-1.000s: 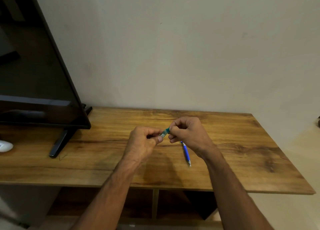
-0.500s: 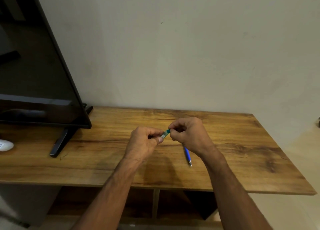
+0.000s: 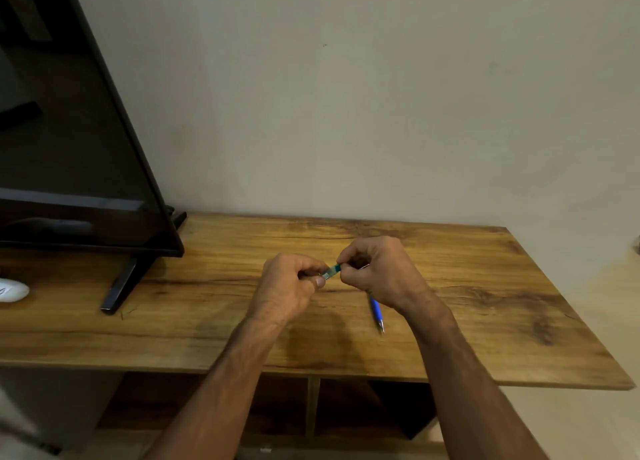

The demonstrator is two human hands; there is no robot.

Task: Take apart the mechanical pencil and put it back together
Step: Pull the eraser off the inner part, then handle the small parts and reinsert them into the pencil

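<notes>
Head view shows the left hand [image 3: 287, 286] and right hand [image 3: 375, 272] both pinching a small teal pencil part [image 3: 331, 271] above the table [image 3: 485, 321] — the blue pencil body [image 3: 376, 312] lies just near-right of them.

It looks like a home living room. A dark flat-screen television [image 3: 69, 141] stands on a wooden media console [image 3: 485, 321] with open shelves, against a plain wall [image 3: 381, 96].
</notes>
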